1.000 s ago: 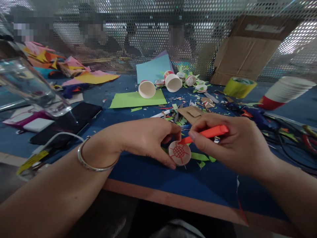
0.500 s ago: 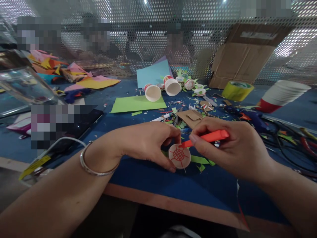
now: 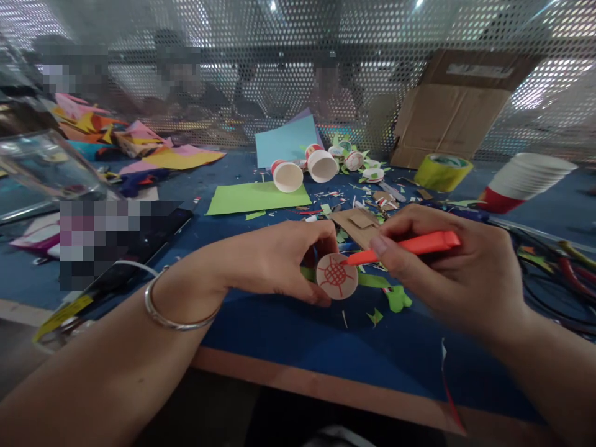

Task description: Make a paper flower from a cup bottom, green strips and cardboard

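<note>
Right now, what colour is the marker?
The marker is orange-red, best seen in the head view.

The left hand point(image 3: 284, 257) grips a small, round, pale piece point(image 3: 336, 287) bearing a red grid drawing; the right hand point(image 3: 451, 273) holds a bright orange-red marker point(image 3: 419, 244), tip at its upper edge. Beyond, a bright-green rectangular paper sheet point(image 3: 251, 200) lies on the blue tabletop point(image 3: 288, 338).

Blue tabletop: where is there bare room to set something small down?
One bare patch of the blue tabletop lies between the left hand and the brown front edge, reaching right to a thin white sliver. A narrower one lies between the black device and the green sheet. It is crowded in the middle, with paper scraps around the cardboard piece.
</note>
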Available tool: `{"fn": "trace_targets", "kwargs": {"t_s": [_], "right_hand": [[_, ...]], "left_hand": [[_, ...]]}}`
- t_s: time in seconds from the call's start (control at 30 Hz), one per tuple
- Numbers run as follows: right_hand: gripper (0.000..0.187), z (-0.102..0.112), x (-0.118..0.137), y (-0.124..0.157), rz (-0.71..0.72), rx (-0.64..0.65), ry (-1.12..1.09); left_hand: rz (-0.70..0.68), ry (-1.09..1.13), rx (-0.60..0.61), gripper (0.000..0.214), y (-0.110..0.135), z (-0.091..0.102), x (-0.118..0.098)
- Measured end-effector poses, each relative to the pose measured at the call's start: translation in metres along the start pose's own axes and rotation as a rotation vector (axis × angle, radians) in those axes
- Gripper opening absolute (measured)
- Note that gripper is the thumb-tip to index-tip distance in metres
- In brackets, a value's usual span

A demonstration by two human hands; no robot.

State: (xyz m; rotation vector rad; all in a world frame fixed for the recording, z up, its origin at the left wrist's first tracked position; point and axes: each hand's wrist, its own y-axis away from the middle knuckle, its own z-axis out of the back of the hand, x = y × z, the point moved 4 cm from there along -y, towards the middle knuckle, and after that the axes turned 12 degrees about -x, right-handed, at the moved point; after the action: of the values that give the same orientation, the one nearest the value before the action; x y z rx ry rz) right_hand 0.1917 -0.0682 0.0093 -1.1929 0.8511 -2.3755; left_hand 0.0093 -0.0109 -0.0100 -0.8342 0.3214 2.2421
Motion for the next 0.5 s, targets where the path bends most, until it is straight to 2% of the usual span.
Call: {"fn": "trace_targets", "kwargs": {"t_s": [0.2,0.5], "right_hand": [[0.015,-0.0002,-0.0001,0.0007,0.053,0.024,0.063],[0.015,-0.0018,-0.0001,0.0018,0.059,0.052,0.089]], "left_hand": [[0.002,0.001,0.003,0.051,0.0000,-0.0011,-0.0011],[0.040,0.022,0.062,0.047,0.0011,-0.0024,-0.0050]]}}
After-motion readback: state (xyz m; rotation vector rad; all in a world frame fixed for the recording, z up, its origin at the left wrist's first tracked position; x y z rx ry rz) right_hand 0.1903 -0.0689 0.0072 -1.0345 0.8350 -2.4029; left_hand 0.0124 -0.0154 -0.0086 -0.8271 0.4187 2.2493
